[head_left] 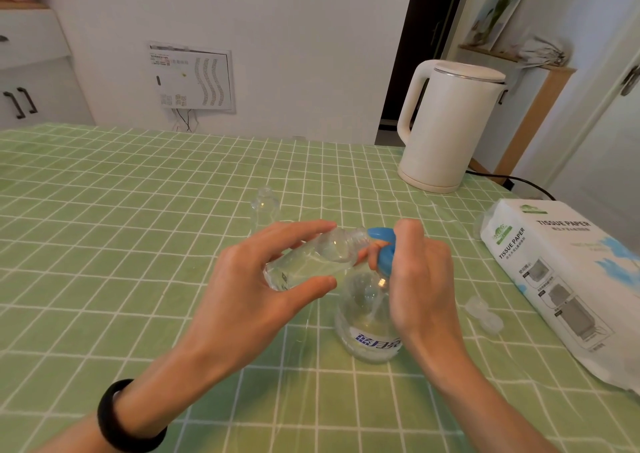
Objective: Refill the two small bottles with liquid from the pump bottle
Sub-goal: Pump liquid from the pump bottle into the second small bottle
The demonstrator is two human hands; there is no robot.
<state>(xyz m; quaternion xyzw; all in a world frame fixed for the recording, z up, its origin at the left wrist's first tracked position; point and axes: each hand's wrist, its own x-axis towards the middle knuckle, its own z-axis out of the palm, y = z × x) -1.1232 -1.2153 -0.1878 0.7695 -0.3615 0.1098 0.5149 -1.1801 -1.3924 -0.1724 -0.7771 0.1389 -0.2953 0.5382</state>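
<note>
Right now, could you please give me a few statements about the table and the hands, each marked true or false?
1. The left hand holds a small bottle tilted toward the blue pump. True.
2. The right hand lies flat on the cloth. False: it grips the blue pump on top of the pump bottle.
3. A second small bottle stands upright beyond the hands. True.
4. The kettle is black. False: it is white.
</note>
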